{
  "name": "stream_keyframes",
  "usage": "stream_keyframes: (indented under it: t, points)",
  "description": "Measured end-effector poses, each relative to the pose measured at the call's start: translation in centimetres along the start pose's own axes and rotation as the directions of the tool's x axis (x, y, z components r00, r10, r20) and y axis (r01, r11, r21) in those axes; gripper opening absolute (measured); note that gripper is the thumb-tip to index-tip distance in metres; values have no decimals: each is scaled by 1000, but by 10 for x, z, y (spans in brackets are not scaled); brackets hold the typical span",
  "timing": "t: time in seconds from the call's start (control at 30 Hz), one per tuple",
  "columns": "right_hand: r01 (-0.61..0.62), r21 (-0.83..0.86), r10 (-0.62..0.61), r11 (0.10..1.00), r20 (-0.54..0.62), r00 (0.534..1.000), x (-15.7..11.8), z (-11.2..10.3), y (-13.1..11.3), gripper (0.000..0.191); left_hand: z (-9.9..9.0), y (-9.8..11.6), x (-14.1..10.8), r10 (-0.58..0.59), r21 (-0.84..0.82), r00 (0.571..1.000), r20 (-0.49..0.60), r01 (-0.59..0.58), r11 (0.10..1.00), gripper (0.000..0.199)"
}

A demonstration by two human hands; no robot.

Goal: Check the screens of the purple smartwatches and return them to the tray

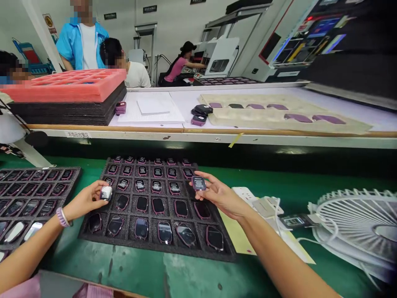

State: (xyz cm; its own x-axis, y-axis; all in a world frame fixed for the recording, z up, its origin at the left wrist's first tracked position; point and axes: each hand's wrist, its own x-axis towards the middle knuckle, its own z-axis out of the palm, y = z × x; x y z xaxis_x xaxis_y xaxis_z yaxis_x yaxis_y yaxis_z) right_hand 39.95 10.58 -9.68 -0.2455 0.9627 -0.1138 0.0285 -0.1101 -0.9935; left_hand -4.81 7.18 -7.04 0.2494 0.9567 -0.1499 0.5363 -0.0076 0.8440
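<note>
My left hand (93, 196) pinches a smartwatch case (106, 193) by its edges, above the left side of a black foam tray (130, 223). Between the thumb and fingers of my right hand (217, 191) is another smartwatch case (199, 183) with lines of text on its screen, over the tray's right edge. Rows of purple-rimmed watch cases (156, 186) fill the tray's compartments. Those in the far rows show lit text; the near ones have dark, reflective screens. Neither held case touches the tray floor, as far as I can see.
A second foam tray of watch cases (34, 189) lies at the left. On the right are a white power strip (243, 193), cables and a white fan (356, 231). The raised shelf bears stacked pink foam (102, 89), paper (151, 104) and a cream tray (263, 116). Several people are beyond.
</note>
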Motion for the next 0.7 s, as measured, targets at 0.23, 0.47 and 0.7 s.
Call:
stream_keyframes:
  t: [0.23,0.47,0.7]
  points:
    - [213,-661,-273,720,13,962,10,-24,23,57,-11,-40,-9,63,385,997,-37,-44,922,49]
    - [223,-753,-279,620,54,959,15,-42,40,78,-10,-42,-7,79,400,997,-5,-70,914,65]
    - [443,-776,-412,450,260,873,5,31,9,38,22,7,-6,173,598,984,-42,-114,794,30]
